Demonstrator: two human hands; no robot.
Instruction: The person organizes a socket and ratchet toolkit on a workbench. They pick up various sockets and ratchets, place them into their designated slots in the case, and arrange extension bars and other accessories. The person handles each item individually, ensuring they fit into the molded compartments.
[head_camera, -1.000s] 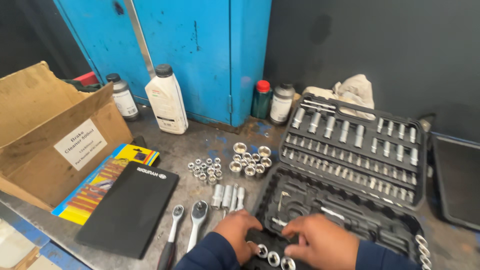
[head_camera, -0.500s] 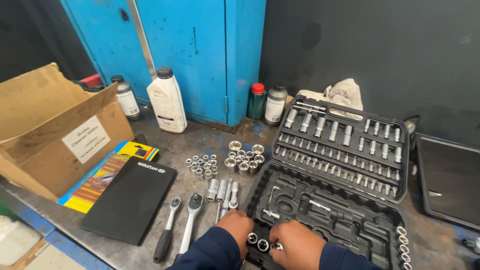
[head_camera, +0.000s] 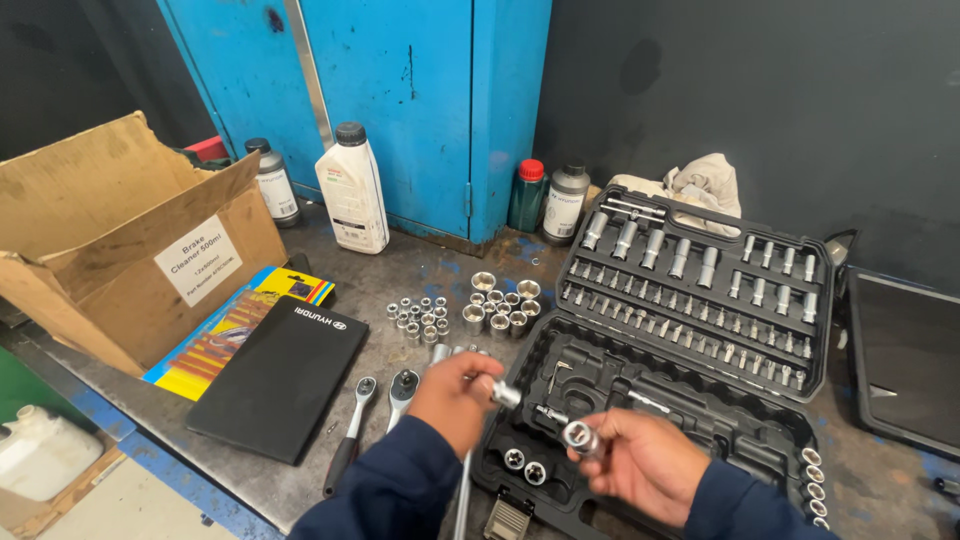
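My left hand (head_camera: 455, 398) holds a small chrome socket (head_camera: 505, 394) pinched in its fingertips, just above the near left corner of the open black socket case (head_camera: 700, 405). My right hand (head_camera: 640, 462) grips a larger chrome socket (head_camera: 580, 437) over the case's near edge. Two sockets (head_camera: 525, 465) sit in the tray right below the hands. The raised lid (head_camera: 700, 285) carries rows of sockets and bits. A cluster of loose sockets (head_camera: 470, 312) lies on the bench left of the case, and two ratchet handles (head_camera: 375, 412) lie beside my left forearm.
An open cardboard box (head_camera: 130, 250) stands at the left, with a colourful booklet (head_camera: 235, 330) and a black flat pouch (head_camera: 280, 378) beside it. A white bottle (head_camera: 352, 190) and small bottles (head_camera: 565, 205) stand against the blue cabinet (head_camera: 400, 90). A black tray (head_camera: 905, 360) lies at the right.
Both hands have lifted out of the case's near row, each now carrying a socket. The view has shifted so the hands sit higher in the picture.
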